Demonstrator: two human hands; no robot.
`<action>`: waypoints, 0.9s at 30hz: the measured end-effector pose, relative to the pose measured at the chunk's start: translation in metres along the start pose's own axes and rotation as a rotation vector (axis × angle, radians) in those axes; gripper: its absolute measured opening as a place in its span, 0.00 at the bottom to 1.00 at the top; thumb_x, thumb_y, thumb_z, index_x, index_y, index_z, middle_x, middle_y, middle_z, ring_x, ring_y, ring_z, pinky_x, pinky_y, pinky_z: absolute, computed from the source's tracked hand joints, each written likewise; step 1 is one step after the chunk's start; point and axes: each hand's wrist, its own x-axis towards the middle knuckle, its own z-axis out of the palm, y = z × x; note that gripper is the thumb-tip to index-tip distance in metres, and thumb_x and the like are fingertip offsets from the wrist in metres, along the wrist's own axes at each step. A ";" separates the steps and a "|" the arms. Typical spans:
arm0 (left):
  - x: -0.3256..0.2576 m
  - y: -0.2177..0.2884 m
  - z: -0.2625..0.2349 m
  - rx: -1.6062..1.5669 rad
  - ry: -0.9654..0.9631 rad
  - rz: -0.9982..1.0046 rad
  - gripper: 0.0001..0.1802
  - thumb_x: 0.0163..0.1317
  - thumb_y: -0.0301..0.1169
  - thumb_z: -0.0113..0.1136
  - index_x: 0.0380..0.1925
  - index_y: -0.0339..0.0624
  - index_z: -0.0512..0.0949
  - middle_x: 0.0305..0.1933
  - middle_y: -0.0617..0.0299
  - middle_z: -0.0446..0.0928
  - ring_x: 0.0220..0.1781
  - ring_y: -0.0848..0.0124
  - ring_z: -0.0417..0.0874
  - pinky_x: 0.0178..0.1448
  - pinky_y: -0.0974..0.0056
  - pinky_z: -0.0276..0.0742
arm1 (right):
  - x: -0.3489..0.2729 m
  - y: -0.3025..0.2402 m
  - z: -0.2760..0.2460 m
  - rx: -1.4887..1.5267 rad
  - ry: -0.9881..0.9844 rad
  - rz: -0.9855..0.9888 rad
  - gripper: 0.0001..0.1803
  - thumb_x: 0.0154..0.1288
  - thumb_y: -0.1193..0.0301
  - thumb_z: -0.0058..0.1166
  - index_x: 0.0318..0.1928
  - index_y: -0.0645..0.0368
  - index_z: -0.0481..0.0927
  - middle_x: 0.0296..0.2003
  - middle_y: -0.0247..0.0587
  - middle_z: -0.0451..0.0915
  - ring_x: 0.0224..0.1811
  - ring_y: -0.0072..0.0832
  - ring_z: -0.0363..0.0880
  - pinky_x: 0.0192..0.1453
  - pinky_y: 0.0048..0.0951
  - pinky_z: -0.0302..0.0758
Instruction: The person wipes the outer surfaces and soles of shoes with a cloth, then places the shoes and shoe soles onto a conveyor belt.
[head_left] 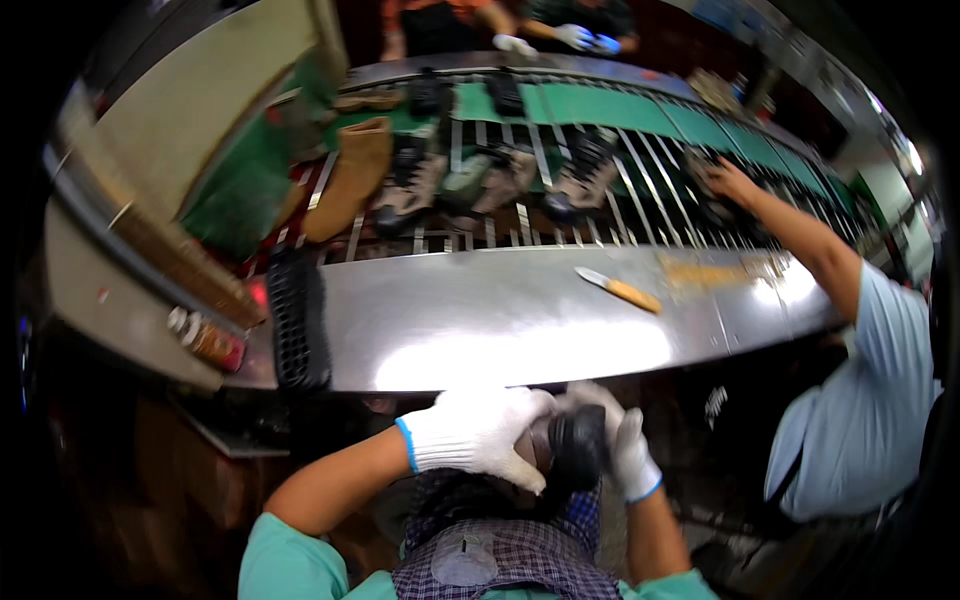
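In front of my lap I hold a shoe (577, 445) with a dark, glossy toe and a brownish upper. My left hand (478, 432), in a white knit glove with a blue cuff edge, curls around its left side. From the other side my right hand (628, 452), gloved the same way, grips it; part of those fingers is hidden and blurred. On the steel table ahead lies a knife (625, 291) with a wooden handle and a short blade. A black rubber sole (298, 325) rests at the table's left end.
Beyond the steel table (450, 310) runs a slatted conveyor (640, 190) carrying several shoes and a tan boot (350, 180). A co-worker's arm (800, 220) reaches over it at right. Gloved people stand across. A bottle (207, 338) lies at left.
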 end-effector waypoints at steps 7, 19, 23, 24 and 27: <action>0.013 0.006 0.004 0.176 -0.083 -0.046 0.52 0.52 0.68 0.77 0.63 0.35 0.80 0.52 0.44 0.87 0.53 0.50 0.91 0.60 0.50 0.89 | 0.072 -0.129 0.087 -1.423 -0.423 0.206 0.42 0.66 0.45 0.68 0.72 0.59 0.77 0.65 0.57 0.81 0.65 0.51 0.83 0.70 0.44 0.80; 0.008 -0.084 0.046 -0.444 0.477 0.092 0.16 0.67 0.36 0.69 0.47 0.33 0.89 0.42 0.54 0.92 0.45 0.65 0.93 0.55 0.61 0.89 | -0.061 -0.038 0.010 -0.567 -0.062 -0.118 0.14 0.63 0.64 0.67 0.40 0.63 0.88 0.62 0.53 0.84 0.67 0.47 0.82 0.74 0.48 0.76; 0.077 -0.066 0.046 -1.054 0.425 0.272 0.18 0.78 0.37 0.61 0.42 0.29 0.86 0.39 0.52 0.90 0.41 0.65 0.91 0.49 0.63 0.88 | -0.028 -0.063 0.050 -0.478 -0.290 -0.073 0.29 0.63 0.50 0.75 0.50 0.63 0.84 0.55 0.51 0.84 0.61 0.47 0.84 0.70 0.49 0.77; 0.092 -0.056 0.053 -0.929 0.558 0.280 0.17 0.77 0.39 0.63 0.42 0.33 0.87 0.38 0.54 0.89 0.40 0.66 0.90 0.49 0.62 0.87 | -0.026 -0.066 0.047 -0.586 -0.239 -0.024 0.39 0.59 0.46 0.78 0.57 0.64 0.79 0.55 0.51 0.82 0.60 0.46 0.83 0.69 0.48 0.77; 0.077 -0.033 0.084 -0.190 0.997 0.401 0.21 0.69 0.44 0.69 0.54 0.42 0.85 0.64 0.44 0.81 0.64 0.47 0.84 0.69 0.47 0.80 | -0.051 -0.050 0.022 -0.700 -0.037 -0.018 0.51 0.51 0.36 0.80 0.59 0.63 0.75 0.57 0.50 0.81 0.59 0.40 0.81 0.67 0.45 0.77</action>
